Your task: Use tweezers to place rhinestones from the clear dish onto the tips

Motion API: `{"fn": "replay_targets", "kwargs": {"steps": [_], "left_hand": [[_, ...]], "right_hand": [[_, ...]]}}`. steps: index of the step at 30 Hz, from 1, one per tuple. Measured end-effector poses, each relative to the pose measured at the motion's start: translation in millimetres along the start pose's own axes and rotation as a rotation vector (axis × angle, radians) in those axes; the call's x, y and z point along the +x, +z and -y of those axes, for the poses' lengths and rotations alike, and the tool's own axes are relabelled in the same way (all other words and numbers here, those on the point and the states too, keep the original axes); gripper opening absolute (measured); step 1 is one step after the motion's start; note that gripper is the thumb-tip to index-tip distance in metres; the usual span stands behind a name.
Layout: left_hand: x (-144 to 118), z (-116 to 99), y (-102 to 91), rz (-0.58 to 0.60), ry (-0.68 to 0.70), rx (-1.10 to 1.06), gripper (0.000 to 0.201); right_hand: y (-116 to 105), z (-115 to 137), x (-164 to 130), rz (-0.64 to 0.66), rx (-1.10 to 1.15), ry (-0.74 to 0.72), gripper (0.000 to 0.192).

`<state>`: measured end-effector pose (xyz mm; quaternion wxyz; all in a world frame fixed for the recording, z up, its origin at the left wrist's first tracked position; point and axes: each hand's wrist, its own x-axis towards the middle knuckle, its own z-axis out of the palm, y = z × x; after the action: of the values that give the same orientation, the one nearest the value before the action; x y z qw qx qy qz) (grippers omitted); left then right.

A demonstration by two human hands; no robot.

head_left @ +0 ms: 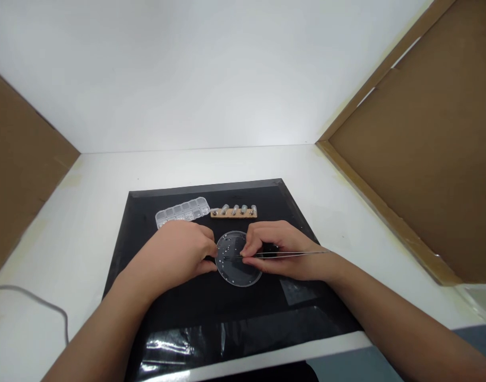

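Note:
A round clear dish (pixel 239 277) with several tiny pale beads in it lies on the black mat. My left hand (pixel 183 246) is at the dish's left edge, thumb and fingers closed on its rim. In my right hand (pixel 277 246) is a pair of thin metal tweezers (pixel 283 254), pinched between thumb and fingers. The tips reach over the dish among the beads; whether they grip one is too small to tell. Behind the hands stands a tan strip (pixel 233 214) bearing several shiny nail tips. A clear compartment box (pixel 183 210) is beside it, partly covered by my left hand.
The black mat (pixel 167 302) has a glossy front part and rests on a white table (pixel 103 175). A small clear square (pixel 298 291) lies on the mat at the right. Brown panels (pixel 426 132) flank both sides, with a white wall behind. A grey cable (pixel 40 300) runs at the left.

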<state>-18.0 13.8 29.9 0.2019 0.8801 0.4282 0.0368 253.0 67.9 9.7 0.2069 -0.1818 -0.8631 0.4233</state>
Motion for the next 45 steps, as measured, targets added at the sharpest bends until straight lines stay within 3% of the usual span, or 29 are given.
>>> {"fn": "replay_targets", "kwargs": {"steps": [11, 29, 45], "left_hand": [[-0.8, 0.9, 0.2, 0.012, -0.005, 0.012, 0.010], [-0.3, 3.2, 4.1, -0.013, 0.002, 0.010, 0.008], [-0.2, 1.3, 2.3, -0.006, -0.006, 0.007, 0.008]], "right_hand": [[-4.6, -1.3, -0.3, -0.083, -0.008, -0.036, 0.005], [-54.0, -4.8, -15.7, -0.399, -0.216, 0.111, 0.010], [-59.7, -12.4, -14.7, -0.433, -0.201, 0.235, 0.023]]}}
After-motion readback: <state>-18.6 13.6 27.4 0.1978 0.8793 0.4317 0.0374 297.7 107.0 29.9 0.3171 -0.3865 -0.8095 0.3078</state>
